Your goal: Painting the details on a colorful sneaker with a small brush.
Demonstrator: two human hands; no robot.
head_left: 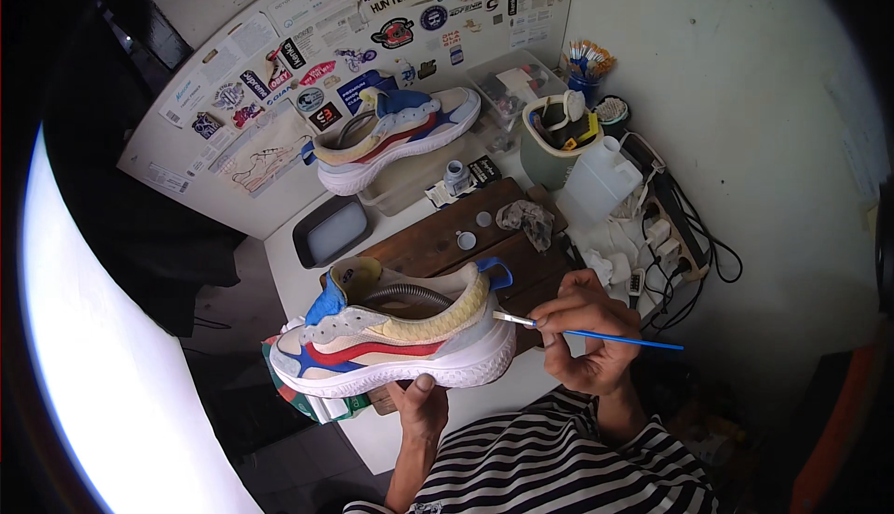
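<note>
Sneaker [410, 354] in white, cream, red and blue sits mid-view, held above the table edge, its toe toward nine o'clock and its heel toward three. From its six o'clock, the left hand [421, 409] grips the sole, thumb up along its side and the other fingers mostly hidden beneath. At three o'clock, the right hand [591, 332] is curled, pinching a slim blue paintbrush [619, 338] between thumb and fingers; the bristles point at the heel, though whether they actually touch it is hard to tell. Directly at twelve, a second, similar sneaker [396, 146] rests over a translucent tub [410, 196]. A dark tray [332, 232] lies at eleven, while a brown wooden board [419, 239], a small jar [456, 179] and a crumpled cloth [527, 225] spread between twelve and two.
</note>
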